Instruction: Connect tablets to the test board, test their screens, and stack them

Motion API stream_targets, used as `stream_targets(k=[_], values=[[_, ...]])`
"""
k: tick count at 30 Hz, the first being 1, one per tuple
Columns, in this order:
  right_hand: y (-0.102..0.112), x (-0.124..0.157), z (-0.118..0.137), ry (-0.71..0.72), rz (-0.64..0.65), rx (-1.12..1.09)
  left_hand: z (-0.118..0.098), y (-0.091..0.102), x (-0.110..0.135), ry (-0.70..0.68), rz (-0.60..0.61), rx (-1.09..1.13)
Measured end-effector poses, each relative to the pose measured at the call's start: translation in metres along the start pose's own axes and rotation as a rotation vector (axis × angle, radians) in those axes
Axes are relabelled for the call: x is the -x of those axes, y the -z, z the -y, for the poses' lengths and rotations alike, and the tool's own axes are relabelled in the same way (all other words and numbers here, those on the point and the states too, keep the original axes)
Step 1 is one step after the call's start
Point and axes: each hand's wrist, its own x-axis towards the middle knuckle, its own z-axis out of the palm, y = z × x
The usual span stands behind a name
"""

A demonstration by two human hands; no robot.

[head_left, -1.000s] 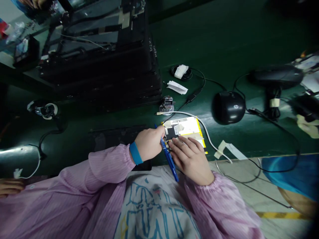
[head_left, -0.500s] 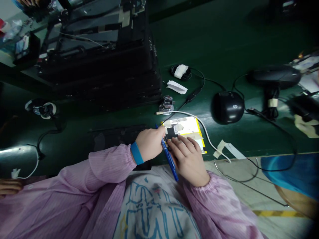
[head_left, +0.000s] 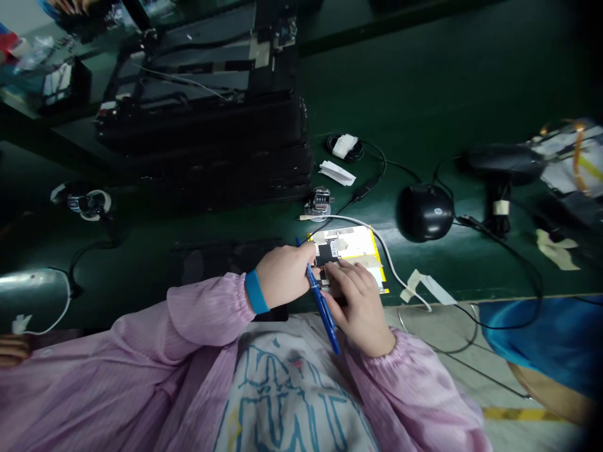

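A small flat device (head_left: pixel 354 246) with a silver and yellow back lies open on the green table, near its front edge. My left hand (head_left: pixel 282 274) is closed around a blue pen (head_left: pixel 325 310), whose tip points at the device's dark left part. My right hand (head_left: pixel 358 300) rests flat on the device's near half, fingers stretched out over it. Both arms wear pink sleeves, and a blue band sits on my left wrist.
A stack of black trays (head_left: pixel 207 132) fills the back left. A white cable (head_left: pixel 377 235), a small counter (head_left: pixel 319 202), a black mouse (head_left: pixel 424 212), a dark hair-dryer-like tool (head_left: pixel 504 164) and tape scraps (head_left: pixel 424 285) lie around. Another person's blue cap (head_left: pixel 541 342) shows at right.
The view has shifted slightly; my right hand has slid a little nearer to me on the device. My left hand keeps the pen in the same place.
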Motion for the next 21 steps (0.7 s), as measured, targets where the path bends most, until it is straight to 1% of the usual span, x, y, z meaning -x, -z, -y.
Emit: stream_targets(k=[2, 4, 6, 7, 10, 12, 14, 15, 17, 19, 21], values=[[-0.001, 0.001, 0.000, 0.016, 0.012, 0.058, 0.002, 0.010, 0.010, -0.006, -0.065, 0.045], [-0.003, 0.002, 0.002, 0.035, 0.044, 0.150, 0.008, 0.023, 0.022, -0.003, -0.148, 0.100], [-0.004, 0.003, 0.003, 0.048, 0.069, 0.221, 0.021, 0.037, 0.038, 0.024, -0.231, 0.162], [-0.005, 0.004, 0.004, 0.057, 0.081, 0.244, 0.029, 0.045, 0.047, 0.060, -0.277, 0.185], [-0.005, 0.007, 0.004, 0.082, 0.116, 0.283, 0.065, 0.064, 0.076, 0.288, -0.394, 0.239], [-0.003, 0.008, 0.004, 0.091, 0.136, 0.290, 0.093, 0.072, 0.096, 0.437, -0.520, 0.261], [-0.001, 0.009, 0.003, 0.091, 0.149, 0.274, 0.122, 0.075, 0.114, 0.567, -0.605, 0.215], [0.000, 0.008, 0.003, 0.089, 0.156, 0.252, 0.135, 0.075, 0.122, 0.646, -0.617, 0.165], [0.004, 0.005, 0.000, 0.070, 0.154, 0.172, 0.159, 0.070, 0.134, 0.773, -0.596, 0.106], [0.007, -0.002, -0.005, 0.024, 0.109, 0.077, 0.176, 0.062, 0.141, 0.814, -0.557, 0.160], [0.007, -0.012, -0.012, -0.024, 0.044, 0.033, 0.187, 0.054, 0.144, 0.784, -0.530, 0.299]])
